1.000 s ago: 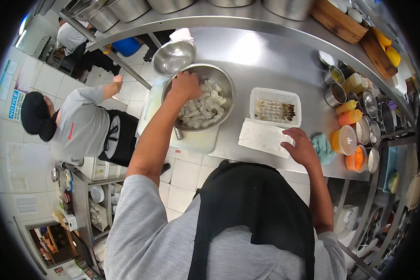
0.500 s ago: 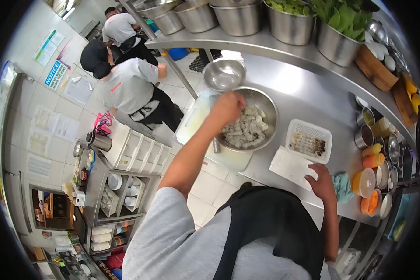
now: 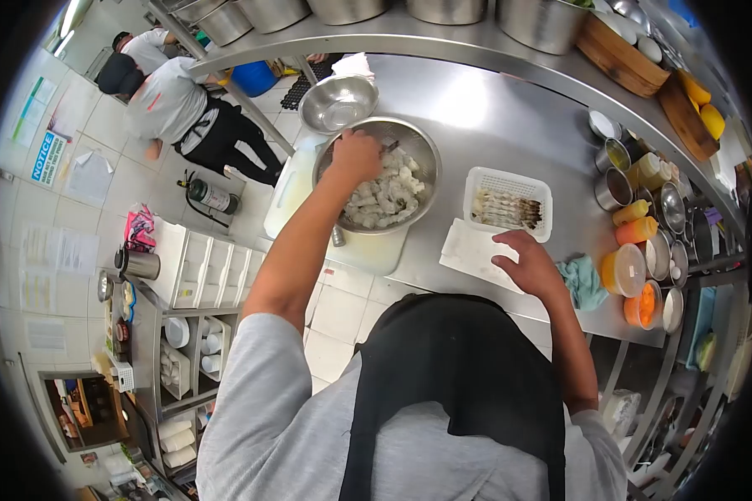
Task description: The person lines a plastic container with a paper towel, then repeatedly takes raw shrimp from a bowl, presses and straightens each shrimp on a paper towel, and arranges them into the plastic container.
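My left hand (image 3: 358, 156) reaches over the rim of a steel colander (image 3: 430, 188) heaped with peeled raw shrimp (image 3: 384, 196). Its fingers are closed, and a dark bit like a shrimp tail shows at the fingertips; the rest of what it grips is hidden. My right hand (image 3: 526, 260) is open, fingers apart and curved, over the right end of a flat white sheet or board (image 3: 476, 255). Just beyond it stands a white perforated basket (image 3: 510, 177) with a row of dark-tailed shrimp (image 3: 505, 210) laid side by side.
Behind the colander is a steel bowl (image 3: 338, 102); a pale cutting board (image 3: 376, 255) lies underneath. To the right are a teal cloth (image 3: 583, 282), bottles and tubs (image 3: 622, 270). A steel shelf (image 3: 376, 37) with pots overhangs the back. Co-workers (image 3: 175, 100) stand at far left.
The view has shifted, so the table appears farther left and higher. My left hand has moved to the colander's far left part. My right hand stays open near the white sheet.
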A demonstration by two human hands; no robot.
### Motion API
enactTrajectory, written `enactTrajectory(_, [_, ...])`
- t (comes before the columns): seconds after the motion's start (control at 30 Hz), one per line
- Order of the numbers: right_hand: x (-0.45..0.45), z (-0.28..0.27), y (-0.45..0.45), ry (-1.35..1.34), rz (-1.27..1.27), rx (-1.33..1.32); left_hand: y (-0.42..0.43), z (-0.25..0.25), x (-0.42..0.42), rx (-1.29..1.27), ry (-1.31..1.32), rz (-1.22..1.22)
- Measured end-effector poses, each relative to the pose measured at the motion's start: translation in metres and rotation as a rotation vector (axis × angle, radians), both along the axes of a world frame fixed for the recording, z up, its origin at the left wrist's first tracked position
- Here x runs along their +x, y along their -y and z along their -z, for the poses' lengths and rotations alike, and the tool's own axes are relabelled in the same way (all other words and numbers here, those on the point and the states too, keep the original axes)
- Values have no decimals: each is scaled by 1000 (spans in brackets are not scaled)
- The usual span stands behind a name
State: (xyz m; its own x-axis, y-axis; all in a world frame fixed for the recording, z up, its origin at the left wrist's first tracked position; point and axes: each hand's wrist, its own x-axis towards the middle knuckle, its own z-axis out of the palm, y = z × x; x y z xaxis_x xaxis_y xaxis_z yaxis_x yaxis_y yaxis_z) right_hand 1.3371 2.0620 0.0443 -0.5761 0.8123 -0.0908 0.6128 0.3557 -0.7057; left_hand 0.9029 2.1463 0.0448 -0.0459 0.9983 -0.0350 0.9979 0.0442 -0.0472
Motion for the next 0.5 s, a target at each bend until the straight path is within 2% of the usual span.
enactTrajectory(0.03, [1,3,1,-6,-1,11,1,-4,3,-50,-23,-10])
enactTrajectory(0.13, [11,11,2,-15,17,28,4,-3,-1,51,166,-41])
enactTrajectory(0.33, [27,10,11,-11,117,-48,18,-20,-33,205,702,-108])
enactTrajectory(0.43, [23,7,10,-63,140,-130,32,-64,-18,191,1025,-114])
enactTrajectory(0.5, [12,4,6,-148,162,-157,39,-97,4,201,1147,-42])
